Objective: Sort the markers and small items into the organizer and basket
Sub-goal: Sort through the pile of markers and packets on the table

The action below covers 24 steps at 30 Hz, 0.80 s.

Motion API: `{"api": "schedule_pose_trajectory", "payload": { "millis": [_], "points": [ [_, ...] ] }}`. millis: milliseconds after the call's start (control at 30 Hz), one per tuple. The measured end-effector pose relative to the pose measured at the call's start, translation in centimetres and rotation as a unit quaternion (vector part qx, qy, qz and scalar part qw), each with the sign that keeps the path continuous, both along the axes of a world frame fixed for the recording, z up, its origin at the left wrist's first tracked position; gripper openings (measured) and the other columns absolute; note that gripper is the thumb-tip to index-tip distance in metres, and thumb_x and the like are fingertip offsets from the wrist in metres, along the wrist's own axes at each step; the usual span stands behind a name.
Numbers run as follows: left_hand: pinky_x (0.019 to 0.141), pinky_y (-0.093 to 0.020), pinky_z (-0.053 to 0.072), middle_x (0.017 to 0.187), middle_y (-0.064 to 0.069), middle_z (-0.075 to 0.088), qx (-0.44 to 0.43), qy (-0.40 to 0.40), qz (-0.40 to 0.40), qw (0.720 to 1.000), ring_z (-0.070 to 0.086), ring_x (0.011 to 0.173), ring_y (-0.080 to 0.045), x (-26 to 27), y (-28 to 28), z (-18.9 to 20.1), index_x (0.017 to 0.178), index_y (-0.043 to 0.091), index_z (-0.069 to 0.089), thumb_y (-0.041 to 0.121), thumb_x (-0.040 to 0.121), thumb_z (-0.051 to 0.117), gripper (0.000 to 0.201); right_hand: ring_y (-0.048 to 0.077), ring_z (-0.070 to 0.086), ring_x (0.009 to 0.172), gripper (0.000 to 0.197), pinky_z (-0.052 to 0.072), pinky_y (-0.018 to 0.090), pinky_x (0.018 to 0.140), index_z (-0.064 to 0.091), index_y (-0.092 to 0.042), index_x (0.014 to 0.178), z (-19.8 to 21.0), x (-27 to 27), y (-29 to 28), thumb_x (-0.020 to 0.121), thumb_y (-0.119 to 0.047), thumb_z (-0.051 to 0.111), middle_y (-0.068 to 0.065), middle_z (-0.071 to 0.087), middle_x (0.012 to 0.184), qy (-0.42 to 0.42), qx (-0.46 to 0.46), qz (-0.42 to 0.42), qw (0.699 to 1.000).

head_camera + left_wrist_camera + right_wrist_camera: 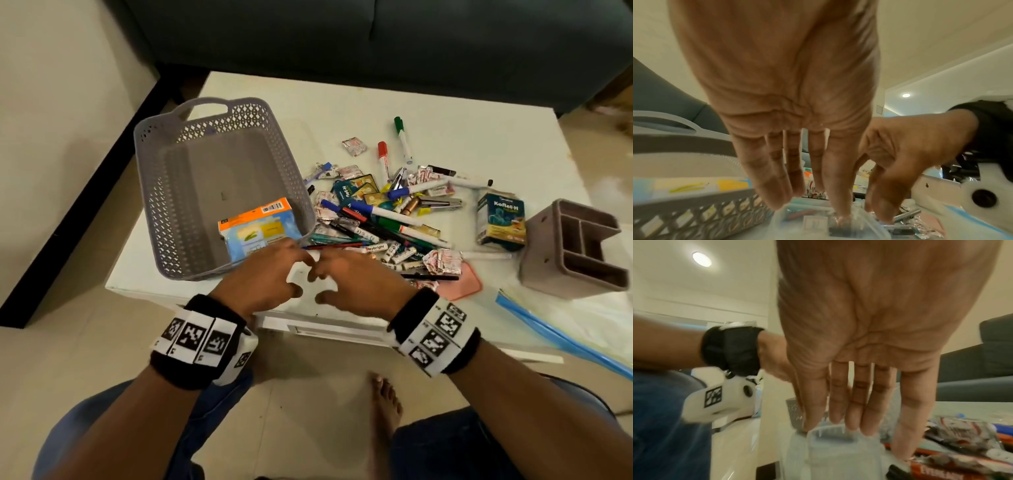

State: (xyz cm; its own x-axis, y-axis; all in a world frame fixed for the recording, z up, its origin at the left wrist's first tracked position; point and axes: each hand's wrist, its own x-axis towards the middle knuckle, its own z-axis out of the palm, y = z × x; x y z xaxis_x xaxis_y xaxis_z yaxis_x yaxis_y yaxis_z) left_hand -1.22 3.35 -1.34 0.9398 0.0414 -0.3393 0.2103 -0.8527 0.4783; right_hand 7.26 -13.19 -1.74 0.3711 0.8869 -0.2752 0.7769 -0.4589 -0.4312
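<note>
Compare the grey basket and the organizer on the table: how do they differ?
1. The basket has perforated lattice walls and one open bay; the organizer has solid walls split into several compartments.
2. The basket looks far wider and sits at the left of the pile; the organizer is at the right.
3. The basket holds an orange-and-blue packet; the organizer's visible compartments look empty.
Both stand upright on the white table.
</note>
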Motion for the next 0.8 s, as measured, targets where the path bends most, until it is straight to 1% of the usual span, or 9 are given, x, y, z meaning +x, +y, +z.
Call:
{"api": "schedule_pose_trajectory", "payload": {
  "millis": [67,133,233,300,367,467,567,667,800],
  "points": [
    [0.1,-0.032,0.042,0.135,0.001,0.049,0.033,0.0,-0.016,0.999,0.048,0.124,-0.02,-0.1,-0.1,-0.1,0.129,0.025,0.058,0.019,0.08,0.077,0.053,0.012,0.056,0.1,0.027,0.049,0.032,0.086,0.067,-0.021,0.111,0.8,1.8,-0.8,0.087,-0.032,0.071,-0.004,0.059,0.111,0.024,0.041,-0.046,0.998],
    [0.105,-0.037,0.04,0.139,0.001,0.046,0.062,0.001,-0.032,0.998,0.043,0.129,-0.02,-0.4,-0.4,-0.3,0.131,0.025,0.057,0.017,0.08,0.076,0.055,0.009,0.06,0.092,0.016,0.052,0.032,0.084,0.07,-0.021,0.103,0.9,3.6,-1.8,0.088,-0.024,0.07,-0.006,0.062,0.102,0.03,0.077,-0.12,0.989],
    [0.1,-0.037,0.043,0.134,0.002,0.045,0.096,-0.017,-0.056,0.994,0.04,0.126,-0.019,-0.6,-0.9,-0.4,0.129,0.024,0.058,0.012,0.082,0.072,0.051,0.018,0.062,0.096,0.015,0.051,0.035,0.083,0.07,-0.019,0.101,-0.1,5.7,-2.9,0.088,-0.014,0.065,0.0,0.062,0.105,-0.045,0.033,-0.197,0.979],
    [0.094,-0.036,0.044,0.129,0.003,0.045,0.108,-0.03,-0.057,0.992,0.039,0.121,-0.018,-0.5,-1.2,-0.3,0.126,0.024,0.06,0.012,0.082,0.071,0.047,0.023,0.059,0.107,0.023,0.048,0.036,0.085,0.068,-0.018,0.111,-1.0,6.2,-2.9,0.088,-0.015,0.065,0.004,0.059,0.115,-0.08,-0.026,-0.193,0.978],
    [0.093,-0.037,0.045,0.126,0.004,0.044,0.106,-0.031,-0.051,0.993,0.039,0.118,-0.018,-0.3,-1.4,-0.3,0.123,0.024,0.061,0.013,0.082,0.072,0.044,0.026,0.055,0.112,0.03,0.048,0.039,0.088,0.066,-0.018,0.119,-1.6,6.1,-2.7,0.089,-0.014,0.063,0.006,0.055,0.121,-0.095,-0.054,-0.183,0.977],
    [0.093,-0.037,0.046,0.127,0.003,0.043,0.101,-0.035,-0.038,0.993,0.039,0.119,-0.018,0.0,-1.6,-0.3,0.121,0.023,0.061,0.019,0.083,0.074,0.041,0.026,0.054,0.112,0.029,0.045,0.037,0.088,0.066,-0.017,0.118,-1.8,6.4,-2.9,0.089,-0.02,0.067,0.006,0.053,0.123,-0.101,-0.055,-0.19,0.975],
    [0.091,-0.033,0.044,0.129,0.003,0.042,0.104,-0.043,-0.031,0.993,0.04,0.121,-0.019,-0.1,-1.9,-0.6,0.12,0.023,0.061,0.02,0.084,0.072,0.038,0.027,0.053,0.112,0.037,0.044,0.035,0.088,0.065,-0.018,0.12,-1.7,6.8,-3.2,0.085,-0.029,0.074,0.006,0.05,0.124,-0.083,-0.079,-0.181,0.977],
    [0.088,-0.031,0.043,0.13,0.003,0.042,0.109,-0.043,-0.039,0.992,0.042,0.12,-0.018,-0.1,-2.1,-0.9,0.121,0.024,0.06,0.02,0.086,0.07,0.037,0.025,0.052,0.111,0.039,0.043,0.035,0.084,0.064,-0.02,0.116,-1.8,6.6,-3.2,0.081,-0.029,0.077,0.004,0.049,0.122,-0.082,-0.087,-0.172,0.978],
    [0.088,-0.032,0.045,0.13,0.004,0.043,0.1,-0.044,-0.032,0.994,0.043,0.12,-0.019,0.1,-2.3,-0.9,0.121,0.024,0.06,0.02,0.086,0.07,0.037,0.023,0.056,0.101,0.018,0.044,0.033,0.075,0.064,-0.02,0.1,-1.9,6.2,-3.0,0.084,-0.021,0.073,0.002,0.053,0.109,-0.103,-0.071,-0.173,0.977]
  ]
}}
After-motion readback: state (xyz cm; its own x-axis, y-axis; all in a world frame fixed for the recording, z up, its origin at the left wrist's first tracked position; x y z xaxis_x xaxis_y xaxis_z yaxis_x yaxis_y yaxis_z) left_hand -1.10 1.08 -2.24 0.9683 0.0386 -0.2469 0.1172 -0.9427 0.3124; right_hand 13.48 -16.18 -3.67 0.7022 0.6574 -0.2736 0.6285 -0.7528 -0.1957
